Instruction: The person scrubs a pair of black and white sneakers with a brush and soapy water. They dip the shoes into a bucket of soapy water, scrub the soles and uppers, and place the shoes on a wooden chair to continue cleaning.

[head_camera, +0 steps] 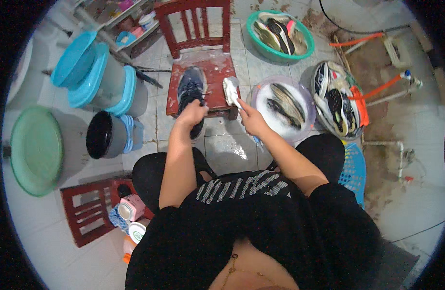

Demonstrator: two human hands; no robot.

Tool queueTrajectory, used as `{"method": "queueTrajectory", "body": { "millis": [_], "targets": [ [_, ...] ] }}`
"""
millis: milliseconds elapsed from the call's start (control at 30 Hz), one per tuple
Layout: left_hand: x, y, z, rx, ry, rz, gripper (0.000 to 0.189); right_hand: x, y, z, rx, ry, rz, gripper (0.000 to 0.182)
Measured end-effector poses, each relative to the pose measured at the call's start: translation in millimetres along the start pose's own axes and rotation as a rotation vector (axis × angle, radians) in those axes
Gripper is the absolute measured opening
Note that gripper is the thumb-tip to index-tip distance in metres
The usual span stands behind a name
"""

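A dark blue-grey lace-up sneaker (192, 85) lies on the seat of a low red wooden chair (217, 61), its rear part reaching past the front edge. My left hand (194, 113) grips the shoe near its ankle opening. In my right hand (252, 117) is the handle of a scrubbing brush (231, 90), its head covered in white foam at the right side of the seat. To the right, a round translucent basin (258, 125) holds white suds with dark shoes (287, 98) partly sunk in them.
A green basin (306, 54) with shoes stands at the back. Another basin (315, 112) heaped with sneakers sits by the right wall. Blue containers (110, 79) and a black bucket (99, 135) are at left. A second red chair (86, 210) carries jars (135, 208).
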State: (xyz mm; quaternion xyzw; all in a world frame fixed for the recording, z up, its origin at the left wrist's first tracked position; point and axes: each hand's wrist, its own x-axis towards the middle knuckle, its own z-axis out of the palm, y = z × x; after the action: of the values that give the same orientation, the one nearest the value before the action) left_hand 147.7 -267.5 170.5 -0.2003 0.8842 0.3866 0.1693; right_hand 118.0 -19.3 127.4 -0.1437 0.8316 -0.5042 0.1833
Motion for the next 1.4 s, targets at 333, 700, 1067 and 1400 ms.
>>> {"method": "queueTrajectory", "body": {
  "millis": [333,700,1067,1400],
  "targets": [
    [-9,-8,0,0.291,0.456,-0.129,0.028,9,-35,-23,0.086,-0.076,0.134,0.044],
    [100,-22,8,-1.457,0.688,-0.175,0.017,6,-21,-20,0.122,-0.028,0.020,0.042],
    [151,-17,-14,-1.167,0.551,-0.194,0.017,-5,-29,-40,0.082,0.019,0.110,0.043],
    [104,-9,-1,-0.020,0.574,0.238,0.017,7,-53,4,-0.059,0.139,-0.219,0.041]
  ]
}}
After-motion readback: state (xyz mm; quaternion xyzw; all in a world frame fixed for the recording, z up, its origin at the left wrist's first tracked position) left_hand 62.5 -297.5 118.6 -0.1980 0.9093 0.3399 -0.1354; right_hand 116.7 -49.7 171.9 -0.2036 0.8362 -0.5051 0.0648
